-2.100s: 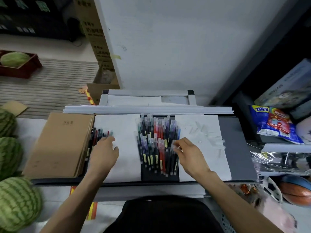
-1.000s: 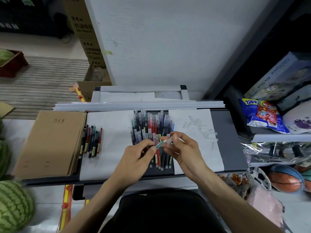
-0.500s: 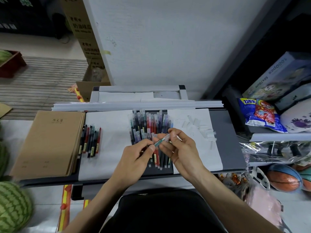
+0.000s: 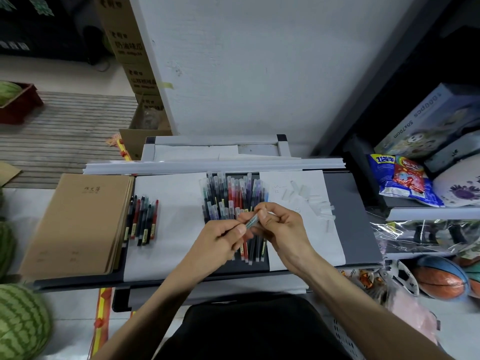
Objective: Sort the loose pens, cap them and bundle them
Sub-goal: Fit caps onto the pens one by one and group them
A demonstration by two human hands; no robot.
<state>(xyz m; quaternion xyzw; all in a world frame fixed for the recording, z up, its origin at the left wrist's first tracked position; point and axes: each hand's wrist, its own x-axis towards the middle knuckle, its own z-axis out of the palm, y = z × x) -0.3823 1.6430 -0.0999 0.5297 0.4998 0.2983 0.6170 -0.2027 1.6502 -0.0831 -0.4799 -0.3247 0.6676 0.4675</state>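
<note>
A pile of several loose pens point(image 4: 233, 198) in green, red, purple and blue lies on the dark desk between two white sheets. Over its near end, both hands hold one teal pen point(image 4: 251, 221). My left hand point(image 4: 220, 239) pinches its lower end and my right hand point(image 4: 280, 228) pinches its upper end, fingers curled round it. Several sorted pens point(image 4: 142, 222) lie side by side on the left sheet. Clear pen caps point(image 4: 311, 201) are scattered on the right sheet.
A brown notebook stack point(image 4: 75, 222) lies at the desk's left. White rails point(image 4: 213, 165) run along the far edge. Watermelons point(image 4: 20, 320) sit lower left. Snack bags point(image 4: 400, 178), boxes and balls point(image 4: 441, 279) crowd the shelves on the right.
My left hand left the sorted pens and came to the pile. My right hand lifted a teal pen from the pile, and both hands now hold it.
</note>
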